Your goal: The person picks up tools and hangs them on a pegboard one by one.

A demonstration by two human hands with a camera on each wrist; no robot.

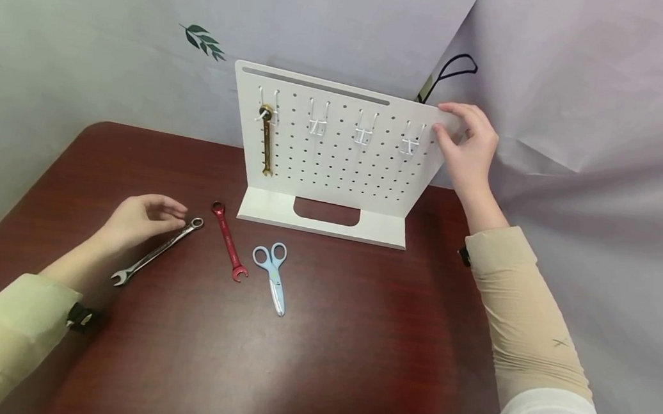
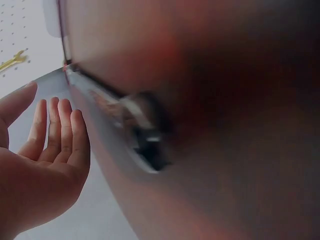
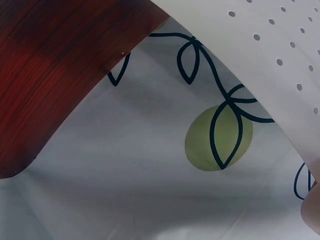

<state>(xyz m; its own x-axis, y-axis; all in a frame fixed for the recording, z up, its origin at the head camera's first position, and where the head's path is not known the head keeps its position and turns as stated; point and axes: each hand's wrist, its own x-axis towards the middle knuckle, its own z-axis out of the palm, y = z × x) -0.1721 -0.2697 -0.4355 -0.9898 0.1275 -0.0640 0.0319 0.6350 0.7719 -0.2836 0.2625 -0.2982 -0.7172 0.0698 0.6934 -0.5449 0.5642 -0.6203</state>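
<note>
Your right hand [image 1: 469, 154] grips the top corner of the white metal pegboard stand [image 1: 334, 162]. Your left hand [image 1: 140, 219] rests loose, fingertips by the silver steel wrench [image 1: 157, 251] on the dark red wooden counter [image 1: 357, 337].

The left hand [image 1: 142, 219] rested on the dark red table [image 1: 355, 362], fingers loosely curved, its fingertips just touching the ring end of a silver wrench [image 1: 157, 251] that ran back along the forearm. Just beyond those fingertips lay a red wrench [image 1: 228, 241], and past it blue-handled scissors [image 1: 271, 274]. The right hand [image 1: 469, 154] gripped the upper corner of a white pegboard [image 1: 334, 162] standing upright, with four white hooks across its top; a gold wrench [image 1: 267, 141] hung from the hook farthest from that hand
</note>
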